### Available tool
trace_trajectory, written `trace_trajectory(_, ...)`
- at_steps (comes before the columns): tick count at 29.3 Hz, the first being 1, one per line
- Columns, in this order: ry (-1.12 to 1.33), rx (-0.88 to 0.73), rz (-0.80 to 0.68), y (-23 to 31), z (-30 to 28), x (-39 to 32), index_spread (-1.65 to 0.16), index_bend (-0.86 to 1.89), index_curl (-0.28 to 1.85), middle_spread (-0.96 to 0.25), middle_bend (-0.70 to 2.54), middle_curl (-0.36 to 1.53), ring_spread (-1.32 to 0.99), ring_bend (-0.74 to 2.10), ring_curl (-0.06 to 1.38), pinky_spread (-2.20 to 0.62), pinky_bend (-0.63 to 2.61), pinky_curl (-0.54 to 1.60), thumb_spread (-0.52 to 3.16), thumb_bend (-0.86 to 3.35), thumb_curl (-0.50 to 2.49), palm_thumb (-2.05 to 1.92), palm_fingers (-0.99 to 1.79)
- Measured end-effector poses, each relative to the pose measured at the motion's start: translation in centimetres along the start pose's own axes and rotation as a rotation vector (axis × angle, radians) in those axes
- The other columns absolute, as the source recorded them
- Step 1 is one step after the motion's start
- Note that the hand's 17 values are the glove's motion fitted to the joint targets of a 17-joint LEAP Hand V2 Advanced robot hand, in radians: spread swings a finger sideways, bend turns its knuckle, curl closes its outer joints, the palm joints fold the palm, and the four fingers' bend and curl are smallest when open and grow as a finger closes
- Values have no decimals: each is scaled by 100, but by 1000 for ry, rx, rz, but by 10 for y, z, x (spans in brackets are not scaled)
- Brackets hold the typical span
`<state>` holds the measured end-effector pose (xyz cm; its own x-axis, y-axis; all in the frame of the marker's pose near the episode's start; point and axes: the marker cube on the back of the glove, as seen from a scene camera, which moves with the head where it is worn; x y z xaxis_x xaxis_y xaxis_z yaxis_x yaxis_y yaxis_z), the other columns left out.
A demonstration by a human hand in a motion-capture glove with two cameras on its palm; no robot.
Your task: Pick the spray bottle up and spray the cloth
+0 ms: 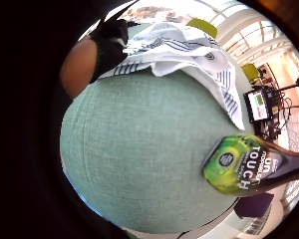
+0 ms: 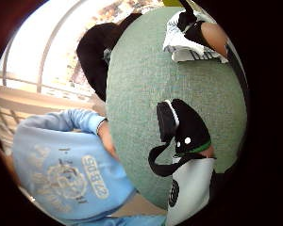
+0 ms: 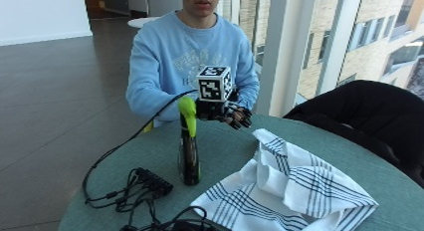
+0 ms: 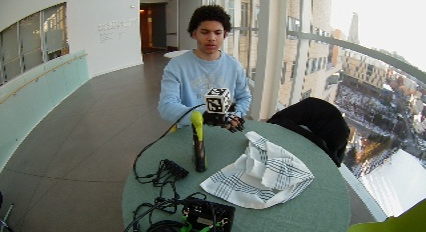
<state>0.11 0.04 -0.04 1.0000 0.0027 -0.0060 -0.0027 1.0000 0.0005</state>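
A dark spray bottle [image 3: 189, 154] with a yellow-green trigger head stands upright on the round green table [image 3: 225, 146]. In the little finger side palm view its labelled body [image 1: 249, 167] shows beside the palm. A white cloth [image 3: 291, 191] with dark stripes lies crumpled on the table, right of the bottle as the outside view shows it. It also appears in both palm views, as the cloth [image 1: 189, 50] and the cloth [image 2: 188, 44]. My gloved right hand [image 3: 228, 114] hovers over the table's far edge, just behind the bottle's head. Its fingers hang loosely curled and hold nothing.
Black cables and a connector block [image 3: 149, 181] lie left of the bottle. A dark device [image 4: 206, 214] sits at the table's near edge. A black jacket [image 3: 371, 111] hangs over a chair at the far right. The person sits behind the table.
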Motion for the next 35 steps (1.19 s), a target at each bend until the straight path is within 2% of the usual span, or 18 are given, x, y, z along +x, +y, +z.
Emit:
trace_trajectory(8, 8, -4, 14, 6, -4, 3, -30, 25, 21, -8, 39, 19, -3, 28, 17, 17, 24, 16, 80, 35, 16, 58, 70)
trace_trajectory(19, -21, 33, 105, 36, -14, 13, -35, 18, 27, -9, 34, 26, -2, 24, 21, 21, 22, 22, 106, 29, 22, 60, 72)
trace_trajectory(26, -176, 191, 244, 89, -31, 29, -37, 15, 29, -10, 30, 29, -2, 23, 23, 23, 23, 25, 112, 22, 23, 58, 71)
trace_trajectory(35, -248, 440, 430, 148, -42, 62, -36, 11, 27, -10, 29, 32, -5, 30, 27, 22, 25, 28, 114, 17, 25, 62, 79)
